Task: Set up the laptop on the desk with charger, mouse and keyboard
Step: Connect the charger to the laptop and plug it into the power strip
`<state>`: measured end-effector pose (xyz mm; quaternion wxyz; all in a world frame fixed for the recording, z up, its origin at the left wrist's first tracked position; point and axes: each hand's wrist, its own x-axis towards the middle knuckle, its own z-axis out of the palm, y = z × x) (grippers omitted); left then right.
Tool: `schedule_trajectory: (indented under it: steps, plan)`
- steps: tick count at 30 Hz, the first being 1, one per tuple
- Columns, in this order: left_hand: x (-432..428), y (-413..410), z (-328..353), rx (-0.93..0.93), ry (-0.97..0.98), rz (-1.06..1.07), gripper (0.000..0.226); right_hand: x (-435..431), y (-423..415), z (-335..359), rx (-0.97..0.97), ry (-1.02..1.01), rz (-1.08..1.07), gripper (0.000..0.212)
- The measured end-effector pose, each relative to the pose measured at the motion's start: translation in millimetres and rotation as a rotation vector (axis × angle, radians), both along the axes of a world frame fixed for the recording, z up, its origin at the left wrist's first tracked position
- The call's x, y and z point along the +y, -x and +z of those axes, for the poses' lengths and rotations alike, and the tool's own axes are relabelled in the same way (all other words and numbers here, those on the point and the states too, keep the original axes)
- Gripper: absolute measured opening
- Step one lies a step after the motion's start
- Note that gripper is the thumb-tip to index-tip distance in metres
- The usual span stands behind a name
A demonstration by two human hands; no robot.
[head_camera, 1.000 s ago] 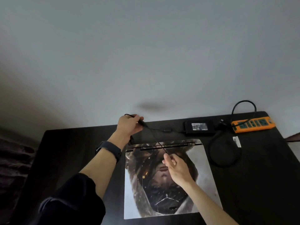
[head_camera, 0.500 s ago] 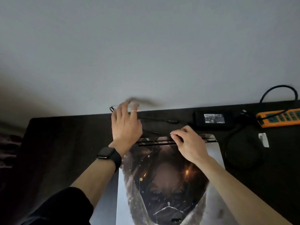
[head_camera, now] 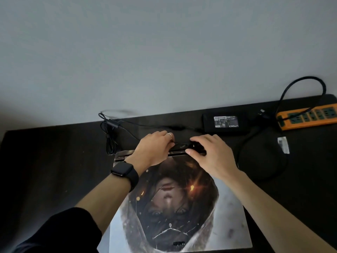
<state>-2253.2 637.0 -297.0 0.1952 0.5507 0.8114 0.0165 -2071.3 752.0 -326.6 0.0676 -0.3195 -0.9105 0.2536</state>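
Laptop [head_camera: 182,207] lies closed on the dark desk [head_camera: 45,170], lid uppermost. Left hand [head_camera: 155,148] and right hand [head_camera: 213,156] rest at its rear hinge edge, fingers curled; what they grip cannot be determined. Charger brick [head_camera: 225,123] sits behind, beside an orange power strip [head_camera: 308,115].

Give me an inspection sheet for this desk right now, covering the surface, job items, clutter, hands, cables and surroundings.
Surface: dark desk, mostly bare on its left.
Job's things: laptop closed, lid art showing; charger brick behind it; mouse and keyboard not seen.
Clutter: small white tag.
Hands: left hand and right hand at the laptop's rear edge; grip unclear.
Cables: thin charger cable bunched at left; thick cord looped towards orange power strip.
Surroundings: plain grey wall.
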Motion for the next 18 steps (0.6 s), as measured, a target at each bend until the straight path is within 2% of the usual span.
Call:
schedule_trajectory:
  steps: [4,8,12,18]
  plan:
    - [8.1,-2.7,0.2,-0.053,0.033,0.078,0.021,-1.7,-1.5,-3.5,0.072,0.055,-0.066,0.032]
    - [22.6,-15.7,1.2,-0.378,0.005,0.200,0.029,-2.1,0.6,2.2,0.054,0.152,-0.136,0.030]
    - [37.3,-16.0,-3.4,-0.412,0.039,0.227,0.027,-0.4,-4.4,2.6,0.078,0.186,-0.128,0.034]
    - [28.4,3.3,-4.5,-0.407,0.076,0.342,0.024,-18.3,-19.3,-12.7,0.113,-0.193,-0.097,0.023]
